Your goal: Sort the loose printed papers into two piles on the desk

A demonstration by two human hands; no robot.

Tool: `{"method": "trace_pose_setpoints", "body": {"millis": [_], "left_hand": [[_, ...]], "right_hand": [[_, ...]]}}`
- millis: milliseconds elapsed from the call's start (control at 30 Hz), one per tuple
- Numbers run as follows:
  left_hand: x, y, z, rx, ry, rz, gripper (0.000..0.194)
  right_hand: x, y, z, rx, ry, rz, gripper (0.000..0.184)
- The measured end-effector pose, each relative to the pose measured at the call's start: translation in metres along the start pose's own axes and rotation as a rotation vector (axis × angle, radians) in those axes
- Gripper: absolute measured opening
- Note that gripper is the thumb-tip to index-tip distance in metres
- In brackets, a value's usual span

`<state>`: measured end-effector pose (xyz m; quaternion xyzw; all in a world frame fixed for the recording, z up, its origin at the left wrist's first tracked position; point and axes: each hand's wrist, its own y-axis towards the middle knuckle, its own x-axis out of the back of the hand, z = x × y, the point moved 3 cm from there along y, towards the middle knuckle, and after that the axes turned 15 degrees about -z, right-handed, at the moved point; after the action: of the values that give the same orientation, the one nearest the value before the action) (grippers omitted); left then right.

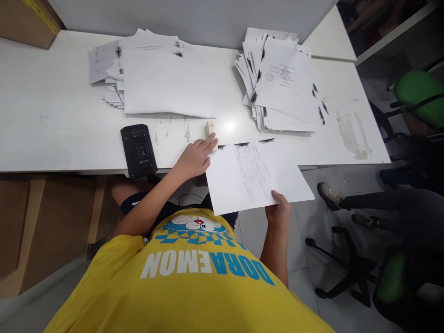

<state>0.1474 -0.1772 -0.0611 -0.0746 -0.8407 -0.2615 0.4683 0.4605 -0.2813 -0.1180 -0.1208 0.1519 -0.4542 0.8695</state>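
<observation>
My right hand [277, 209] grips the near edge of a printed white sheet [253, 175] that juts over the front edge of the white table [52, 120]. My left hand [196, 157] lies at the sheet's left edge, fingers stretched out, fingertips touching a small beige block [210, 129], perhaps a stamp or eraser. A black phone-like device [138, 150] rests just left of that hand.
Two untidy paper piles lie at the back: one left [152, 74], one right [280, 78]. A cardboard box [24, 18] is at the far left corner. Another person's legs and shoes [333, 196] and green office chairs [416, 92] are to the right.
</observation>
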Motion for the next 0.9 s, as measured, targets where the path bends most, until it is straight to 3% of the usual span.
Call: {"method": "trace_pose_setpoints", "body": {"millis": [367,633,800,900], "left_hand": [[0.002,-0.003,-0.010,-0.058,0.238,0.096,0.060],[-0.002,-0.006,-0.014,-0.039,0.263,0.049,0.058],[-0.004,-0.007,-0.011,-0.036,0.268,0.017,0.057],[-0.005,-0.007,-0.011,-0.033,0.264,0.012,0.058]], "right_hand": [[-0.008,-0.002,0.022,0.061,-0.005,-0.082,0.051],[-0.019,-0.004,0.039,0.151,-0.027,-0.032,0.043],[-0.020,-0.009,0.046,0.199,-0.016,-0.125,0.047],[-0.020,-0.013,0.048,0.192,-0.029,-0.105,0.051]]}}
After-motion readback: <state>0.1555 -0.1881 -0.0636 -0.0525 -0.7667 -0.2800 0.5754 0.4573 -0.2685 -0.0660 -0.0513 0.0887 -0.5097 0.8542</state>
